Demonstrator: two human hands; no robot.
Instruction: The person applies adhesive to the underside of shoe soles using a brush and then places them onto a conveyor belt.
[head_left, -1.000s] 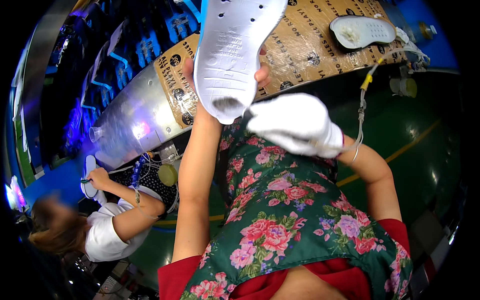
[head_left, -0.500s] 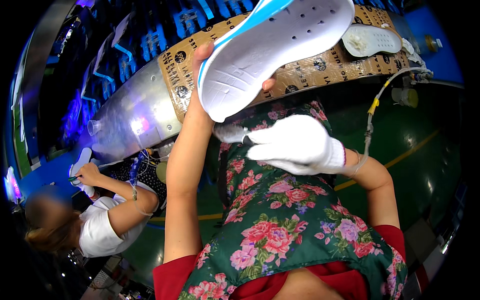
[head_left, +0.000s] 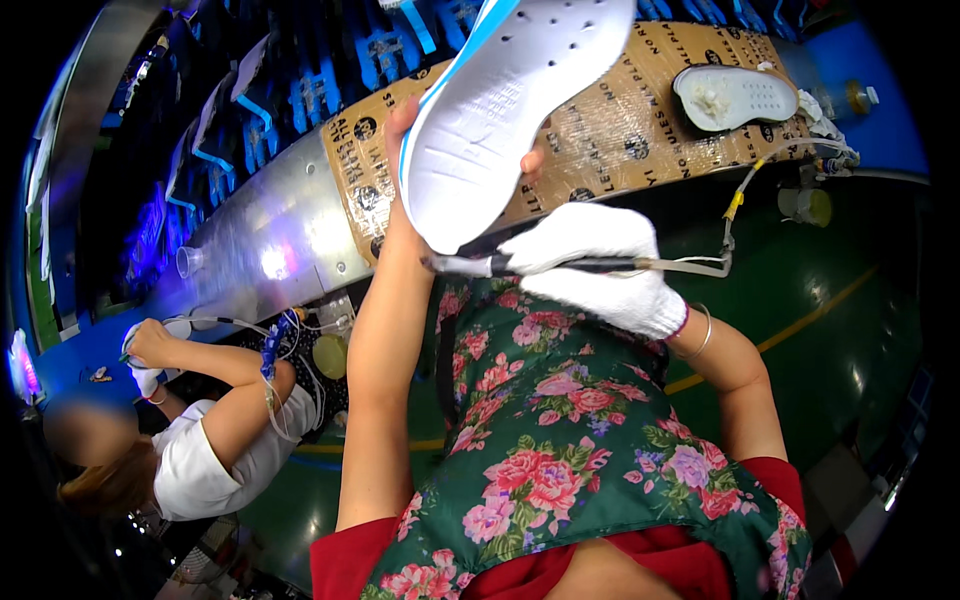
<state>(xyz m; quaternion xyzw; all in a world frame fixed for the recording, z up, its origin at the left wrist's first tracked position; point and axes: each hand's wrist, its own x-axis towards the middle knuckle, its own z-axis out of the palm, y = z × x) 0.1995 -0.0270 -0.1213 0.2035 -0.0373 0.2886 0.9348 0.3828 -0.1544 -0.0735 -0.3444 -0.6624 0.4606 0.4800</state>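
A long workbench (head_left: 640,130) curves across the top of the view, its right part wrapped in brown taped cardboard, its left part bare shiny metal (head_left: 260,250). Behind it stand rows of blue racks (head_left: 330,80) holding more pale soles. Below the bench the floor (head_left: 820,330) is dark green with a yellow line.

The person wears a green apron (head_left: 560,450) printed with pink roses over red clothing. Both forearms rise from the lower edge toward the bench.

The left hand (head_left: 405,130) is bare and raised. Its fingers grip a large white shoe sole (head_left: 510,110) with a blue edge, thumb on one side and fingertips showing at the other. The sole is held up in the air, tilted, its dotted white face turned toward the camera, in front of the cardboard part of the bench.

The right hand (head_left: 600,265), in a white knit glove, sits just below the sole. Its fingers are clenched around a thin pen-like tool (head_left: 470,265), which lies level with its tip pointing left, just under the heel end of the sole. A pale hose (head_left: 735,215) runs from the tool's back end up to the bench.

A second white sole (head_left: 735,95) lies flat on the cardboard, far right.

At lower left, a co-worker in a white shirt (head_left: 215,460) reaches toward the metal part of the bench with a gloved hand (head_left: 145,345).
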